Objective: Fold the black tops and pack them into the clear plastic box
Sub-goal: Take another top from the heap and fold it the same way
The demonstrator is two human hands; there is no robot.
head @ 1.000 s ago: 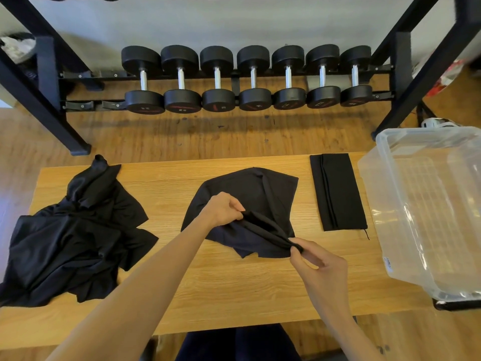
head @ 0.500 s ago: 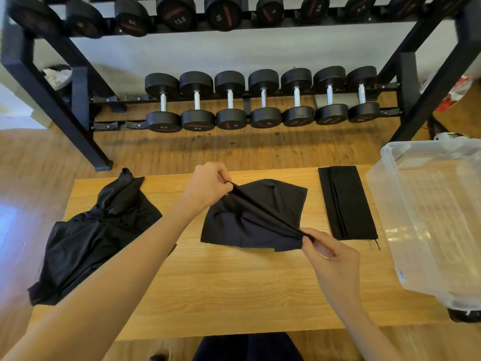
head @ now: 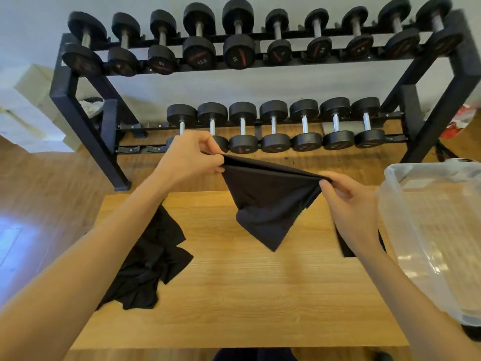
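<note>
Behind the wooden table [head: 234, 308] stood a black dumbbell rack [head: 86, 121] against a pale wall, with two rows of black dumbbells [head: 273, 126] on it and a wood floor [head: 39, 191] beneath.

Over the far half of the table, the left hand [head: 190, 160] had its thumb and fingers curled into a pinch on one upper corner of a black top [head: 265, 204]. The right hand [head: 351, 201] pinched the opposite corner the same way, fingers bent round the cloth. Between the two grips the upper edge was pulled into a nearly straight line, the left end a little higher than the right. Below that line the top hung free in a rough triangle, its lowest point dangling over the tabletop — whether it touched the wood could not be told.

Outward from the hands, both bare forearms reached in from the near edge. Beside the left forearm lay a crumpled pile of black tops [head: 148, 269] on the left part of the table. Under the right wrist showed part of a folded black top [head: 347, 246], lying flat and mostly hidden by the arm. Just right of it stood the clear plastic box [head: 429, 230] at the table's right end — open at the top, with no black cloth seen inside.
</note>
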